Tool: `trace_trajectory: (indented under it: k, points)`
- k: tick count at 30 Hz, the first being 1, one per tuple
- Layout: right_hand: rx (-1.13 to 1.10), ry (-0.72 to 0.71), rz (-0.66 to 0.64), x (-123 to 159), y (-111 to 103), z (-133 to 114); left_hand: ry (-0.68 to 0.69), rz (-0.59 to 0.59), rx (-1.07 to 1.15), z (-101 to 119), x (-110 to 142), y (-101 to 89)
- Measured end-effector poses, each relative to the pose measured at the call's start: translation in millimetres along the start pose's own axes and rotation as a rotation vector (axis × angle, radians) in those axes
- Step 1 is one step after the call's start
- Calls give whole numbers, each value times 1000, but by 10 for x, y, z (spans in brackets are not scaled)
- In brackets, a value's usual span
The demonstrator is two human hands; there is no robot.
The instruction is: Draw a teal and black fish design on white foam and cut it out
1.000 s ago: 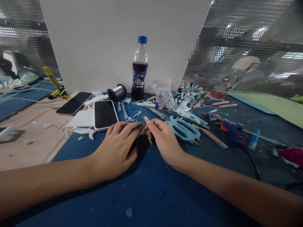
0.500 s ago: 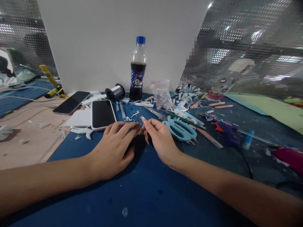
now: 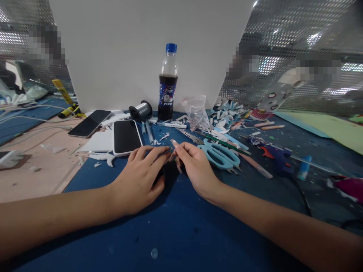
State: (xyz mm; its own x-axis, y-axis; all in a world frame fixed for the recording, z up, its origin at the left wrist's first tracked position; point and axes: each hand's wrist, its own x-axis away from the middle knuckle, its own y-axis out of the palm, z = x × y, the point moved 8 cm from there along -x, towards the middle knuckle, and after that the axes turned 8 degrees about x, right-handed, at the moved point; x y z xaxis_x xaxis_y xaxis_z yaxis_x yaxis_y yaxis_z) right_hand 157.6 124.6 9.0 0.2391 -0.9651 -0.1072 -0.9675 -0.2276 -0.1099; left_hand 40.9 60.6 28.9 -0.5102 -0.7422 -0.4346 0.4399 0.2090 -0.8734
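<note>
My left hand (image 3: 140,181) rests on the blue mat (image 3: 176,234), fingers curled and pinched round a thin dark green stick (image 3: 167,151) near its tip. My right hand (image 3: 195,166) meets it from the right, fingertips pinched on the same small piece; what sits under the fingers is too small to make out. A dark patch lies between and under both hands. Light blue scissors (image 3: 219,155) lie just right of my right hand. A white-edged phone (image 3: 126,136) lies face up just beyond my left hand.
A cola bottle (image 3: 168,87) stands against a white board (image 3: 127,49). Beside it are a wire spool (image 3: 140,110), a crumpled plastic bag (image 3: 195,111) and paper scraps (image 3: 227,113). A second phone (image 3: 89,123) lies left. Pencils, a blue glue gun (image 3: 276,155) and green paper (image 3: 326,130) lie right.
Both hands stay pinched together at the same spot on the mat; only the head camera has shifted slightly.
</note>
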Motion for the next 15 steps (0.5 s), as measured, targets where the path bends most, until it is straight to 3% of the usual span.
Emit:
trace_trajectory:
  k: [15]
  points:
    - [-25, 16, -18, 13, -2, -23, 27, -20, 2, 18, -16, -10]
